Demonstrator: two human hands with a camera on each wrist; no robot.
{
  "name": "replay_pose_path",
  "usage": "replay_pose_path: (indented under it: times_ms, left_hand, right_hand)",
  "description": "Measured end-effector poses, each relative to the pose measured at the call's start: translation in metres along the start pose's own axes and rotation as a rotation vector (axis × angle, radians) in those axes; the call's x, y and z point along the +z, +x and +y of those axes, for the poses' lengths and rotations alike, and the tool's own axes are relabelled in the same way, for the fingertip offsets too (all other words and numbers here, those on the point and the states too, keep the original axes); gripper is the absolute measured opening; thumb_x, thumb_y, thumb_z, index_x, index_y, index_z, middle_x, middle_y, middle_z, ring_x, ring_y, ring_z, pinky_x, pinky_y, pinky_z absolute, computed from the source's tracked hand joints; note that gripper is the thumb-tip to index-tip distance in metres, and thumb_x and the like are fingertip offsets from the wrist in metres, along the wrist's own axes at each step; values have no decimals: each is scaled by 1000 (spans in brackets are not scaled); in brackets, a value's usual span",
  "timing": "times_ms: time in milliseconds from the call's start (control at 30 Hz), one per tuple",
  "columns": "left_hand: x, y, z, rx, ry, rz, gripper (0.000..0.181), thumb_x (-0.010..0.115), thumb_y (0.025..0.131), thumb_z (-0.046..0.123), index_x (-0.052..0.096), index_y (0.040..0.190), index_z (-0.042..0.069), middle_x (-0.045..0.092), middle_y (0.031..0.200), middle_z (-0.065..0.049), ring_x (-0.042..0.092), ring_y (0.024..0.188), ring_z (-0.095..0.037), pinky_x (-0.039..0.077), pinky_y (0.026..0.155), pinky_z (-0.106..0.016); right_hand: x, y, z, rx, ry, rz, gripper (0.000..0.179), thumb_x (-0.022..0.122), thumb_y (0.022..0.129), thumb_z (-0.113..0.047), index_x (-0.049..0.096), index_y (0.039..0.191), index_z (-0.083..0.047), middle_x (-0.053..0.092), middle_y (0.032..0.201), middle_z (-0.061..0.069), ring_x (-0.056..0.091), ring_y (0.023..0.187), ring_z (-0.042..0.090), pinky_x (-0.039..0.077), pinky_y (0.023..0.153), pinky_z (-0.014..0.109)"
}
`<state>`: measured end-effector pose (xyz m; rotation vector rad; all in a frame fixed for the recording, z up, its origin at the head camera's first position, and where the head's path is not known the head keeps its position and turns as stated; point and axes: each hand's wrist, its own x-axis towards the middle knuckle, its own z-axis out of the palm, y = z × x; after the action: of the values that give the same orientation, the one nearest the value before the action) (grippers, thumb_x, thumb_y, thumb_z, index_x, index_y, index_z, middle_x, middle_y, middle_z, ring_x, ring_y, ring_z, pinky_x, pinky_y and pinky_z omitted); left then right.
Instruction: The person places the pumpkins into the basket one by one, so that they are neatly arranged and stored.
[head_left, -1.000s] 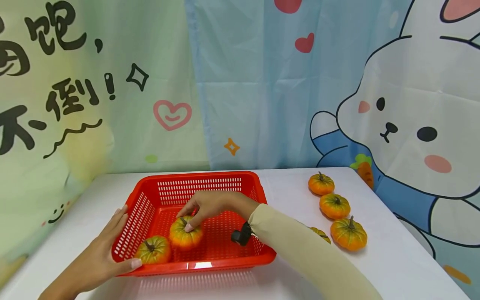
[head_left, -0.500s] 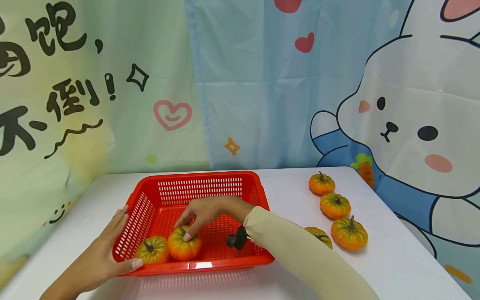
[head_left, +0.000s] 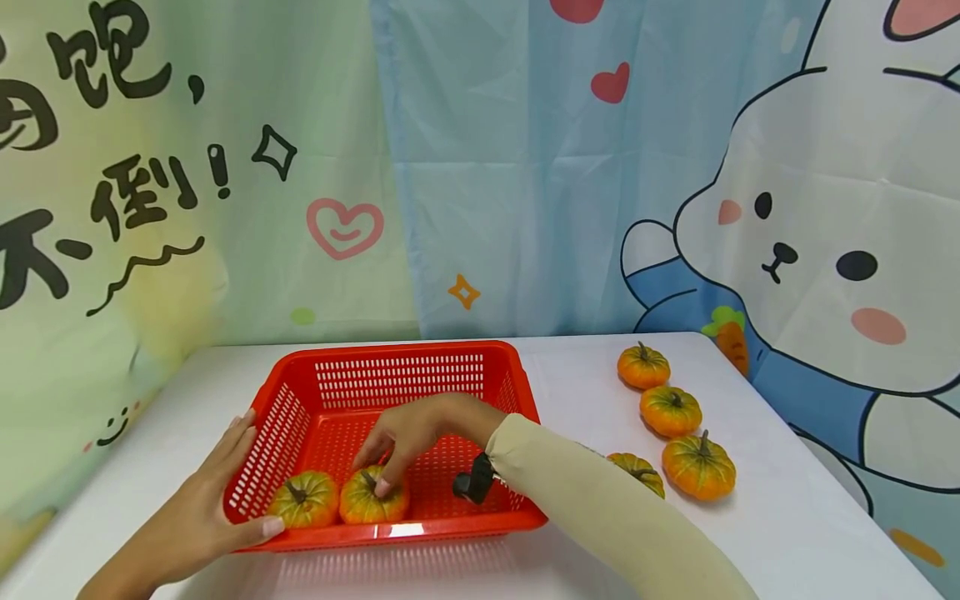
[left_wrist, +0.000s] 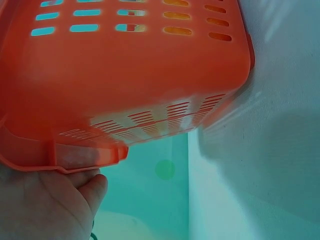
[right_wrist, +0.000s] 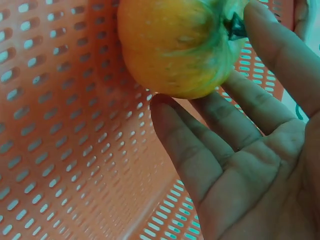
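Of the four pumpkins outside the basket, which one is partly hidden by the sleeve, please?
The outside pumpkin closest to the red basket: the sleeve covers its lower part, but does not cover any of the other three.

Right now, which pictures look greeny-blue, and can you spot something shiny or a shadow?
Head view: colours look natural, with a white shine on the front rim of the basket; left wrist view: a greeny-blue tint, and a soft shadow on the table; right wrist view: also tinted, with the right hand looking dull and the pumpkin slightly soft.
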<state>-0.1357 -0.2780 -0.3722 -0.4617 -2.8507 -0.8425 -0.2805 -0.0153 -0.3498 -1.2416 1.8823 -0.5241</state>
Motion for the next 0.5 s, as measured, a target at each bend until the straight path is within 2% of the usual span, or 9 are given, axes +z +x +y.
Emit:
replay_pose_path:
  times_ms: [100,300,500]
  left_hand:
    - [0,0,0,-2,2,2,108,78,77,40,16,154,-2,8,161,-15,7,146,-34,34,90,-72]
    - [0,0,-1,4,-25,6,108,80,76,37,16,154,-2,7,161,-14,7,146,-36,33,90,-73]
    - [0,0,-2,3,-43,5,108,80,76,36,15,154,-1,7,161,-14,6,146,-35,32,91,-73]
  right_hand:
    - [-1,-1,0,0,3,9,52,72,88,-15,56,137,-4,61,130,-2,56,114,3,40,93,15]
    - [-3,-2,0,0,12,12,53,72,88,-15,56,137,-2,61,131,0,57,112,3,41,92,15]
    - [-5,-4,-2,-25,5,52,50,72,89,-15,58,134,-1,65,125,0,60,109,2,42,91,15]
